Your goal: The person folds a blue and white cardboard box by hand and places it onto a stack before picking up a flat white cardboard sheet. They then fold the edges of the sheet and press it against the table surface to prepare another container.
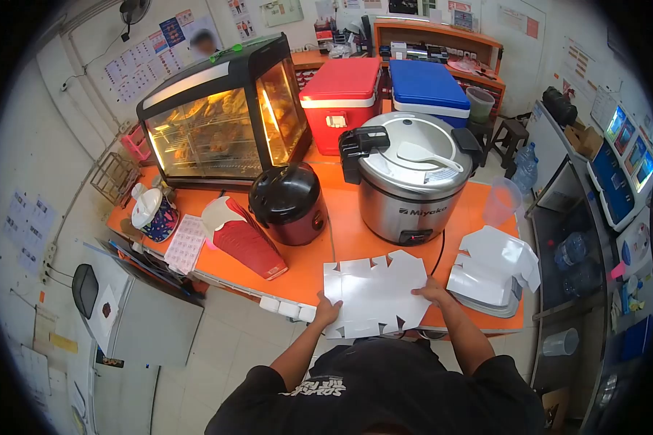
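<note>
A flat white food-box blank (376,293) with notched edges lies at the front edge of the orange table. My left hand (328,310) grips its left edge, fingers partly hidden by the card. On the right edge, my right hand (433,291) pinches the card near a notch. More white box card (490,261), partly folded up, sits to the right of my right hand. Behind the blank stands a large silver rice cooker (413,196) with a white rice paddle (429,156) on its lid.
A smaller dark red rice cooker (290,206) and a red paper sleeve (247,243) stand on the left of the orange table (348,217). Further back are a lit food warmer (210,130), a red cooler (337,98) and a blue cooler (429,87). A clear plastic container (502,201) is at the right edge.
</note>
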Motion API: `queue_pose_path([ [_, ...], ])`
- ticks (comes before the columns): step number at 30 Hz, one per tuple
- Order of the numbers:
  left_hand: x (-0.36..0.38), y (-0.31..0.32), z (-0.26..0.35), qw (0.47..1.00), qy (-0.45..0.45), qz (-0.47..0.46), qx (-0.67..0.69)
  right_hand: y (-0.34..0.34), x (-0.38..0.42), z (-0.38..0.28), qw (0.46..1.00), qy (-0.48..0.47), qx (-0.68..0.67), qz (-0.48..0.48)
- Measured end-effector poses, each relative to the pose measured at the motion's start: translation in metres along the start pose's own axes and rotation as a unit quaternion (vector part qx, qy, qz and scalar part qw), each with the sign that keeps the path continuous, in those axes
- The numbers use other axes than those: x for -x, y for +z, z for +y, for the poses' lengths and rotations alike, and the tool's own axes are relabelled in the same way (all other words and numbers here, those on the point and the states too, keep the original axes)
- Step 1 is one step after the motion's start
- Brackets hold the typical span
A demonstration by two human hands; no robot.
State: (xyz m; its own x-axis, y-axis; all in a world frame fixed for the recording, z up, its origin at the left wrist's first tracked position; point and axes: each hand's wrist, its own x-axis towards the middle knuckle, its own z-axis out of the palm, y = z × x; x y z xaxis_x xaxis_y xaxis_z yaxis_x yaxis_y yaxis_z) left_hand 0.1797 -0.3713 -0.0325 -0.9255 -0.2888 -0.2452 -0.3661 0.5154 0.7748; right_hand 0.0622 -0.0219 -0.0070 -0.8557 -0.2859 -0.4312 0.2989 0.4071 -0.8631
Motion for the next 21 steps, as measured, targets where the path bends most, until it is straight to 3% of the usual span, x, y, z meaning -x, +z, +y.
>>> queue_pose_path([
  [2,-0.002,0.001,0.002,1.000,-0.007,-0.012,-0.007,0.004,-0.019,0.022,0.995,0.009,0.078,0.054],
  [6,-0.005,0.007,0.001,0.999,-0.028,0.006,-0.016,0.005,-0.012,0.006,0.997,0.005,0.046,0.069],
  [9,-0.006,0.008,0.007,0.999,-0.022,0.022,-0.020,0.005,-0.011,0.006,1.000,0.024,-0.001,0.004],
  [15,-0.017,0.002,0.006,0.999,0.009,0.047,-0.010,0.015,-0.027,0.020,0.998,-0.042,-0.027,0.044],
  [17,-0.024,-0.001,0.004,0.999,0.013,0.051,-0.008,0.024,-0.033,0.026,0.995,-0.035,0.000,0.098],
  [21,-0.024,0.001,-0.004,0.996,0.045,0.069,-0.033,0.027,-0.027,0.025,0.989,-0.099,-0.105,0.025],
])
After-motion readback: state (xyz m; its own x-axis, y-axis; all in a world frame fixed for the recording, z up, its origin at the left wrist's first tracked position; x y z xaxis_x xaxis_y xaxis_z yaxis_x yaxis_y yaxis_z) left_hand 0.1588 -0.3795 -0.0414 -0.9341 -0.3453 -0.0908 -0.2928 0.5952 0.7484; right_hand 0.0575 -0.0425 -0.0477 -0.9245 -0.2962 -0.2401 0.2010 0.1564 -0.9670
